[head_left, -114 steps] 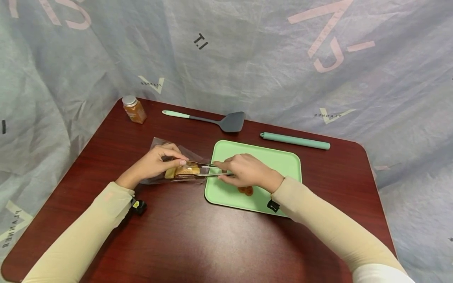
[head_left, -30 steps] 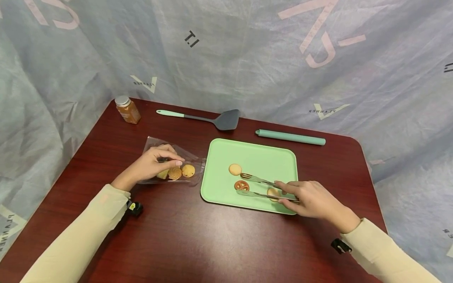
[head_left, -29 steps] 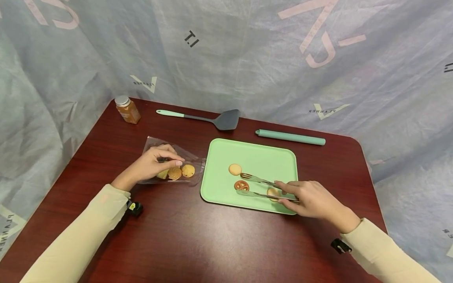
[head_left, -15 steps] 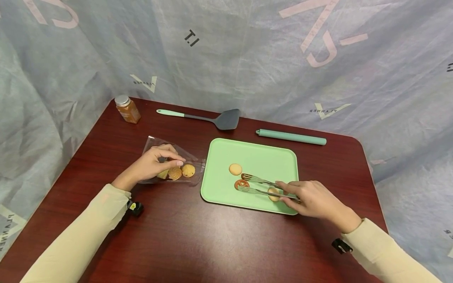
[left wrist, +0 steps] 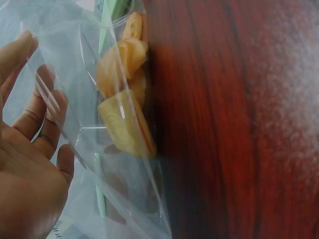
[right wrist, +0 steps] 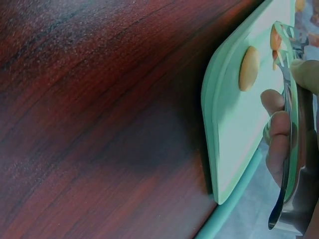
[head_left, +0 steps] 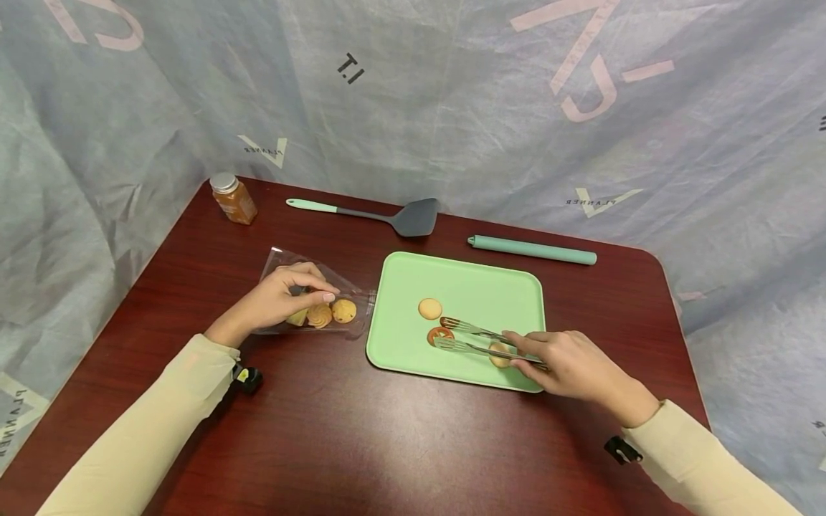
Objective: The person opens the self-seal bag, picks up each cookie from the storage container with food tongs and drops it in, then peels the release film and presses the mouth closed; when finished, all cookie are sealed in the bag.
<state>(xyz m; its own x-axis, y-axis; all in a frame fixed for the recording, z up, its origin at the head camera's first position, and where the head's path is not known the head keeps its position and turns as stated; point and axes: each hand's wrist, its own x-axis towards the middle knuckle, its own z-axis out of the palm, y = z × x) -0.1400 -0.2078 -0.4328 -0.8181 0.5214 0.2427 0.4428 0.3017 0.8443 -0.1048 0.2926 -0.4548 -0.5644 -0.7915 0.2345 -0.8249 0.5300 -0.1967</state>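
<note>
Thumb and fingers of my left hand (head_left: 277,297) pinch the upper film of a clear plastic bag (head_left: 361,304) lying at the tray's left. Inside it are several cookies, among them a round one (head_left: 344,311), a swirled one (head_left: 319,315) and a pale yellow block-shaped one (left wrist: 124,123). My right hand (head_left: 571,362) holds metal tongs (head_left: 477,351) over the light green tray (head_left: 477,276). A brown pretzel-shaped cookie (head_left: 436,334) lies between the tongs' slotted tips, partly covered by them. One plain round cookie (head_left: 429,309) sits just beyond, another (head_left: 500,355) beneath the tongs' arms.
Along the table's far side lie a grey spatula (head_left: 413,218) with a mint handle and a green rod-like tube (head_left: 532,249). A jar (head_left: 235,204) with a silver lid and orange-brown contents stands at the far left corner. Grey cloth (head_left: 413,107) hangs behind the table.
The tongs have moved from the bag to the tray since the oldest frame. Over the last second their tips have drawn closer together around the pretzel-shaped cookie. My left hand keeps its hold.
</note>
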